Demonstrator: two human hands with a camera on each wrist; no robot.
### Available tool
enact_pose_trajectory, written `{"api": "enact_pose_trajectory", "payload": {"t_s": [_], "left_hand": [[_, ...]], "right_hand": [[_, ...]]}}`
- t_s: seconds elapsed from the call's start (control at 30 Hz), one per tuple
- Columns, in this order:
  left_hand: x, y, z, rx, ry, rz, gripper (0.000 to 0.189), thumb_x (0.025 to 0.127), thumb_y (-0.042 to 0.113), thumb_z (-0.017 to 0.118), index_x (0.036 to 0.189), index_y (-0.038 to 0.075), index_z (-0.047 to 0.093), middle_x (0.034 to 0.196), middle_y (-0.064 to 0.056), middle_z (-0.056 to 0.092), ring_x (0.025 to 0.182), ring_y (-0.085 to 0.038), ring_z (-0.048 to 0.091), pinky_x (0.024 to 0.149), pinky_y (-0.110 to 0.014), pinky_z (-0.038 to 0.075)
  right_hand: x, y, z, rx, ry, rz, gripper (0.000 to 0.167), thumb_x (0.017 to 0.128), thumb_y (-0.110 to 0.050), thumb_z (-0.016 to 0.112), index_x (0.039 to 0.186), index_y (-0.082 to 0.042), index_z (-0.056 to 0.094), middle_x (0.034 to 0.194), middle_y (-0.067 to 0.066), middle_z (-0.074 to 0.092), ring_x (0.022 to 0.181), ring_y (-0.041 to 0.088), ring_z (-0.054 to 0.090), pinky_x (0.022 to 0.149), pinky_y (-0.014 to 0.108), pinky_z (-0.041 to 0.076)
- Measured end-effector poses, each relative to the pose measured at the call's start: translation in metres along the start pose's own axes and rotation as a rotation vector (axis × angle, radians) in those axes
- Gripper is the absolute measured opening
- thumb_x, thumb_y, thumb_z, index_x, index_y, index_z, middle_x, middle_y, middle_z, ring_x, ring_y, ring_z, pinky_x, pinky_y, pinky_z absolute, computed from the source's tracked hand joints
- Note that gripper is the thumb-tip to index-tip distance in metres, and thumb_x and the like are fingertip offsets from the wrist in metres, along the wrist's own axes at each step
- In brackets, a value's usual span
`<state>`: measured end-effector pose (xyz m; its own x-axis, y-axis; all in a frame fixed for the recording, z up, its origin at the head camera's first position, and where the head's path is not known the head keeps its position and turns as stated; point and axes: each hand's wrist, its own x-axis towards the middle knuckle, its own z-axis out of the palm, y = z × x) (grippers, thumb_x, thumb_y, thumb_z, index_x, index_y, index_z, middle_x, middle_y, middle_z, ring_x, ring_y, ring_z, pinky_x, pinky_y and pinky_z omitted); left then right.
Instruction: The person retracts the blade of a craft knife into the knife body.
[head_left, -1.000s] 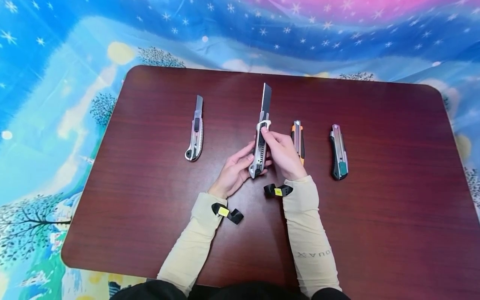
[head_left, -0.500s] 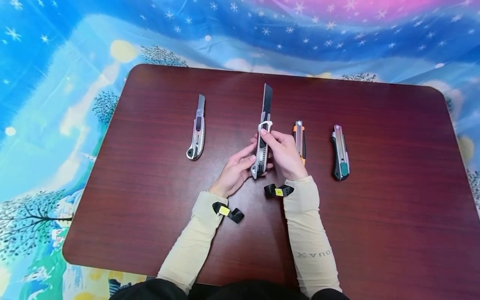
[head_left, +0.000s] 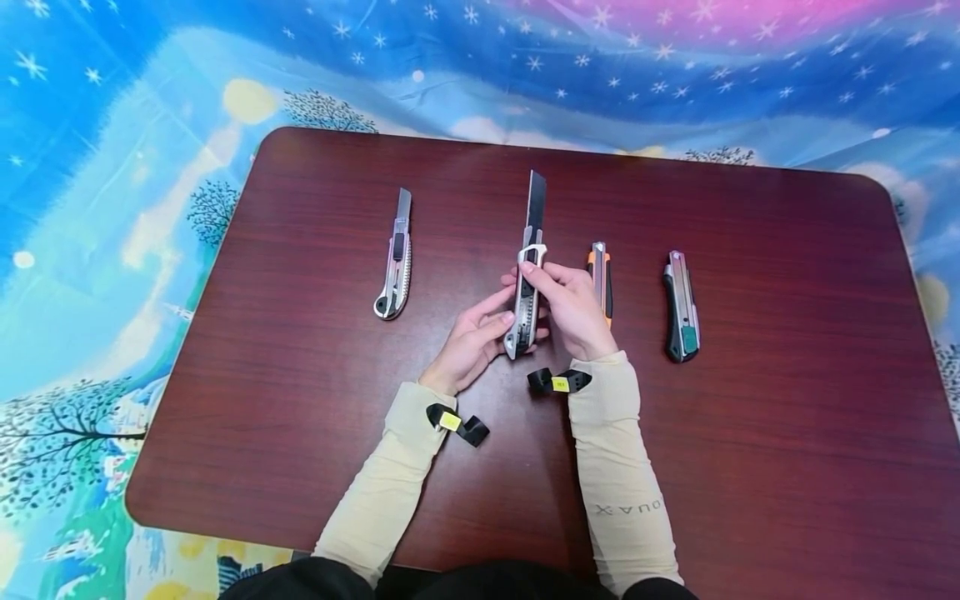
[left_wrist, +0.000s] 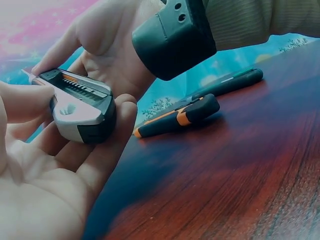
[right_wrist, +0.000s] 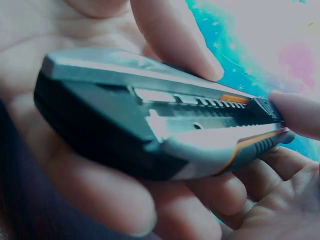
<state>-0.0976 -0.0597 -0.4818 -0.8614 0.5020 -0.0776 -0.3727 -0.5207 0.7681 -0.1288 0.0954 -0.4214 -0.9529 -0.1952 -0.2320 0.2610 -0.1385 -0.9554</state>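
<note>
Head view: left hand [head_left: 467,348] and right hand [head_left: 576,315] are holding a utility knife [head_left: 527,315] above the table [head_left: 300,358], blade [head_left: 536,198] pointing away. Left wrist: left fingers [left_wrist: 112,147] are curling under the handle [left_wrist: 80,114]. Right wrist: right thumb [right_wrist: 297,114] is pressing near the slider [right_wrist: 264,109].

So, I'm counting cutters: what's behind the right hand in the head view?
An orange-and-black cutter lies partly behind the right hand. Its upper end shows; the hand covers part of its lower left side. Anything else covered there cannot be seen.
</note>
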Motion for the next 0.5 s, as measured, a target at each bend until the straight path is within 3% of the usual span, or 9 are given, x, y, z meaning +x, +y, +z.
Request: {"api": "enact_pose_trajectory", "payload": {"t_s": [0.17,0.37,0.5], "left_hand": [[-0.0007,0.0007,0.0012,0.011,0.028,0.022,0.05,0.101,0.004,0.042,0.15,0.006,0.032,0.139,-0.038,0.04,0.1,-0.026,0.07,0.09,-0.043,0.058],[-0.0004,-0.0001,0.001,0.013,0.015,0.043,0.05,0.1,0.001,0.042,0.148,0.002,0.034,0.14,-0.037,0.04,0.113,-0.045,0.06,0.091,-0.046,0.056],[0.0,-0.0002,0.0009,0.006,0.001,0.047,0.05,0.099,0.002,0.042,0.149,0.002,0.034,0.142,-0.037,0.039,0.11,-0.039,0.064,0.091,-0.043,0.057]], "right_hand": [[-0.0002,0.0002,0.0001,0.003,-0.013,-0.001,0.041,0.095,-0.021,0.061,0.118,0.014,0.06,0.092,0.0,0.076,0.099,0.011,0.068,0.092,0.023,0.05],[-0.0008,-0.0005,0.0003,0.01,-0.02,0.0,0.042,0.096,-0.02,0.061,0.119,0.016,0.058,0.092,0.0,0.076,0.097,0.011,0.068,0.086,0.022,0.052],[-0.0011,-0.0012,0.0004,0.018,-0.022,0.003,0.04,0.096,-0.019,0.06,0.118,0.015,0.059,0.092,0.0,0.076,0.096,0.011,0.068,0.083,0.022,0.053]]}}
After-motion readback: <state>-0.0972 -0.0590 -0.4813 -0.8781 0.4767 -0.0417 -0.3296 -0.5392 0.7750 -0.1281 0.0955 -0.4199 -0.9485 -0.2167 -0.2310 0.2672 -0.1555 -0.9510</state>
